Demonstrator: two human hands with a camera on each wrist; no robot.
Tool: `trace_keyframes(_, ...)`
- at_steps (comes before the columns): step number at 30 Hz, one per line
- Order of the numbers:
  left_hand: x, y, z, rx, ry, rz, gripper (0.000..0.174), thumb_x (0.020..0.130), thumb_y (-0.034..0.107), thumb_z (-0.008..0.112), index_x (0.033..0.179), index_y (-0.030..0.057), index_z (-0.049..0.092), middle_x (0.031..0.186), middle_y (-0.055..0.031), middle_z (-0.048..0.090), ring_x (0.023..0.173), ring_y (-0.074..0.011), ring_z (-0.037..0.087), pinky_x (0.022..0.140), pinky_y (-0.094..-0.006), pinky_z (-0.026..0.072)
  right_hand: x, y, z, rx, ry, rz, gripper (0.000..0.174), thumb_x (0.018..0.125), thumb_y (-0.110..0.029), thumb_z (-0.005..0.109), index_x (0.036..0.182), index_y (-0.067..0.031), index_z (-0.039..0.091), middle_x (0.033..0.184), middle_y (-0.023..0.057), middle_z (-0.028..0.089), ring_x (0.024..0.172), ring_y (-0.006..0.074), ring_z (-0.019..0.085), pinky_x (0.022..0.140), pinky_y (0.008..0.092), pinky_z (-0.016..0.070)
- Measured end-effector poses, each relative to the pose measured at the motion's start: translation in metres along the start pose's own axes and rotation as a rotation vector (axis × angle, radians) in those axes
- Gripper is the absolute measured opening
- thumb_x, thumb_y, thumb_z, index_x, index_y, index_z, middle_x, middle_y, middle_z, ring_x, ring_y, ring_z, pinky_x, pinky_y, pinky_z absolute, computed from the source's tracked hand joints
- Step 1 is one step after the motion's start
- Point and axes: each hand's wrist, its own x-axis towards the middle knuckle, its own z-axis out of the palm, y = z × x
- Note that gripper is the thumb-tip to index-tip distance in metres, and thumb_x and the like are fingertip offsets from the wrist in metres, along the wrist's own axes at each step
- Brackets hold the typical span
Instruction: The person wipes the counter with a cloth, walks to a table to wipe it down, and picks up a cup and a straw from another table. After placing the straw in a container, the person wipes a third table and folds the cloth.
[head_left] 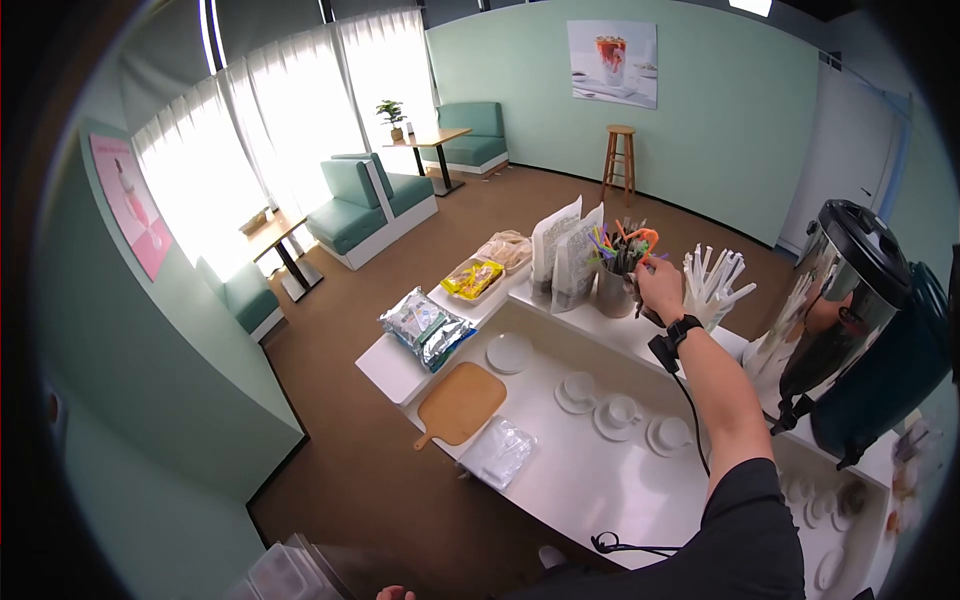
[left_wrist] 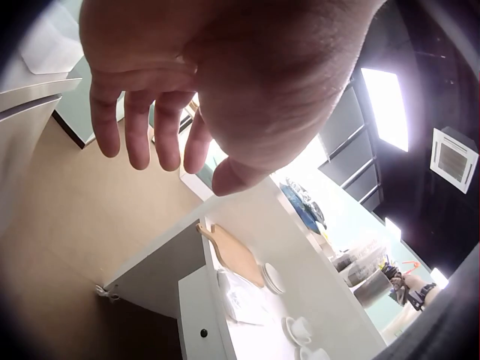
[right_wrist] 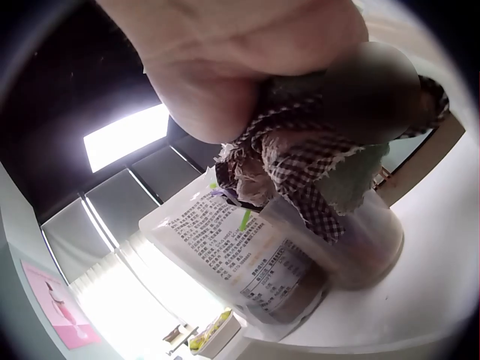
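My right hand (head_left: 660,290) reaches over a cylindrical cup (head_left: 613,292) packed with dark sticks and bright purple, green and orange straws. Its fingers bend down among the tops, beside an orange looped straw (head_left: 648,238). A frayed checkered ribbon (right_wrist: 311,161) hangs right below the palm in the right wrist view, in front of the cup's side. The fingertips are hidden there, and I cannot tell whether they pinch anything. My left hand (left_wrist: 225,82) hangs low with loosely bent fingers and holds nothing; only a bit of it shows at the head view's lower edge.
White paper-wrapped straws (head_left: 715,280) stand right of the cup, near a large metal dispenser (head_left: 830,300). Printed pouches (head_left: 570,260) stand to its left. Cups on saucers (head_left: 618,412), a wooden board (head_left: 462,402) and a plastic packet (head_left: 500,452) lie on the lower counter (head_left: 560,490).
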Motion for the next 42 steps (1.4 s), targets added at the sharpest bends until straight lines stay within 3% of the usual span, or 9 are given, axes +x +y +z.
trace_keyframes(13,0.038,0.030,0.020,-0.073,-0.015,0.050,0.025,0.089,0.019,0.071,0.108,0.0027,0.068,0.103,-0.0178,0.070,0.095,-0.0312,0.068,0.086,-0.0422,0.0531,-0.028,0.014,0.017,0.035,0.000,-0.080,0.048,0.090,-0.033,0.064,0.122,0.0020,0.056,0.115,0.0288,0.066,0.109,0.0446,0.064,0.095,0.0469,0.0480)
trace_keyframes(16,0.044,0.019,0.022,-0.161,-0.075,-0.073,0.035,0.084,0.026,0.074,0.109,0.0026,0.067,0.108,-0.0176,0.068,0.100,-0.0312,0.068,0.088,-0.0420,0.0540,-0.070,0.029,0.022,0.246,0.061,-0.089,0.038,0.093,-0.020,0.064,0.121,0.0017,0.052,0.106,0.0201,0.065,0.100,0.0327,0.065,0.091,0.0410,0.0496)
trace_keyframes(17,0.048,0.016,0.024,-0.216,-0.111,-0.126,0.040,0.081,0.029,0.076,0.110,0.0023,0.067,0.109,-0.0175,0.067,0.101,-0.0314,0.068,0.088,-0.0417,0.0545,-0.105,-0.025,-0.013,0.492,-0.178,0.231,0.032,0.094,-0.015,0.062,0.120,0.0007,0.051,0.101,0.0161,0.062,0.095,0.0273,0.061,0.086,0.0386,0.0492)
trace_keyframes(18,0.051,0.016,0.024,-0.195,-0.055,-0.083,0.034,0.082,0.027,0.075,0.104,0.0020,0.068,0.103,-0.0163,0.068,0.095,-0.0296,0.069,0.084,-0.0390,0.0558,-0.113,0.019,0.013,0.303,0.055,-0.108,0.029,0.095,-0.014,0.061,0.118,-0.0002,0.051,0.097,0.0130,0.060,0.090,0.0223,0.057,0.083,0.0356,0.0478)
trace_keyframes(21,0.078,0.005,0.009,-0.176,0.069,0.005,0.023,0.084,0.022,0.073,0.094,0.0016,0.070,0.093,-0.0141,0.070,0.085,-0.0260,0.072,0.077,-0.0341,0.0582,-0.196,0.012,0.015,0.462,-0.148,-0.051,0.016,0.097,-0.016,0.060,0.100,-0.0011,0.059,0.093,0.0066,0.059,0.087,0.0149,0.054,0.081,0.0305,0.0462)
trace_keyframes(30,0.175,-0.056,-0.054,-0.303,0.128,0.163,0.022,0.085,0.023,0.073,0.095,0.0040,0.070,0.093,-0.0127,0.070,0.089,-0.0266,0.071,0.080,-0.0359,0.0565,-0.339,-0.140,0.068,0.776,-0.422,0.002,0.015,0.098,-0.015,0.059,0.092,-0.0017,0.061,0.088,0.0030,0.061,0.081,0.0100,0.055,0.076,0.0262,0.0475)
trace_keyframes(31,0.183,-0.061,-0.065,-0.321,0.130,0.169,0.022,0.085,0.023,0.073,0.096,0.0040,0.070,0.094,-0.0129,0.070,0.090,-0.0269,0.071,0.081,-0.0364,0.0563,-0.349,-0.158,0.076,0.915,-0.637,0.142,0.022,0.100,-0.025,0.059,0.108,-0.0043,0.060,0.080,0.0106,0.070,0.057,0.0172,0.066,0.047,0.0276,0.0524)
trace_keyframes(34,0.205,-0.079,-0.090,-0.393,0.117,0.184,0.023,0.085,0.024,0.073,0.097,0.0041,0.070,0.095,-0.0129,0.070,0.091,-0.0270,0.071,0.082,-0.0366,0.0559,-0.378,-0.228,0.084,0.816,-0.778,0.112,0.025,0.105,-0.026,0.052,0.113,-0.0027,0.054,0.079,0.0120,0.071,0.046,0.0142,0.061,0.035,0.0240,0.0452)
trace_keyframes(42,0.252,-0.104,-0.150,-0.444,0.137,0.205,0.023,0.086,0.023,0.073,0.098,0.0031,0.070,0.095,-0.0131,0.070,0.092,-0.0269,0.070,0.083,-0.0362,0.0557,-0.422,-0.327,0.134,0.750,-0.771,-0.092,0.021,0.102,-0.021,0.056,0.101,-0.0010,0.062,0.078,0.0062,0.067,0.054,0.0095,0.054,0.049,0.0236,0.0432)
